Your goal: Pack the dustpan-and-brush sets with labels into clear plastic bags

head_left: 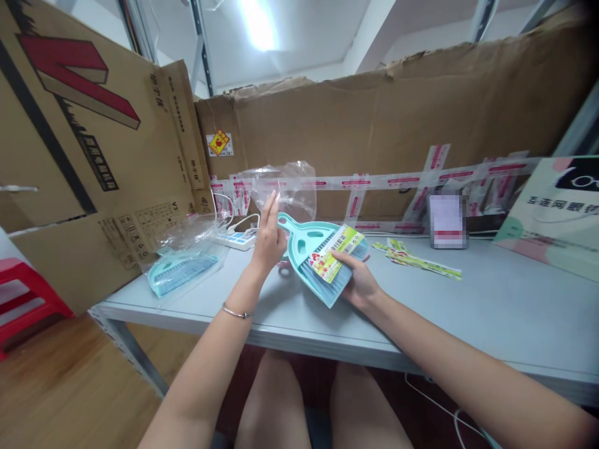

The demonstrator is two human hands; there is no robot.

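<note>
Both hands are raised over bare forearms: left hand (268,234) upright with fingers extended, right hand (359,284) gripping palm-up.

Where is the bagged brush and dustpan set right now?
In the head view, the bagged brush and dustpan set lies on the grey table at its left end, left of the left hand and beside the white power strip.

1. The dustpan (306,243) in my right grip (360,284) is smooth mint plastic with a slight sheen.
2. Its brush bristles (334,280) look like fine synthetic fibre, under a glossy printed paper label (333,252).
3. The bag (285,187) at my left grip (267,237) is thin, clear, crinkled plastic film.
4. The bench (491,299) is matt, smooth grey.
5. The wall (397,118) behind is rough brown cardboard with shiny tape (388,181).
</note>
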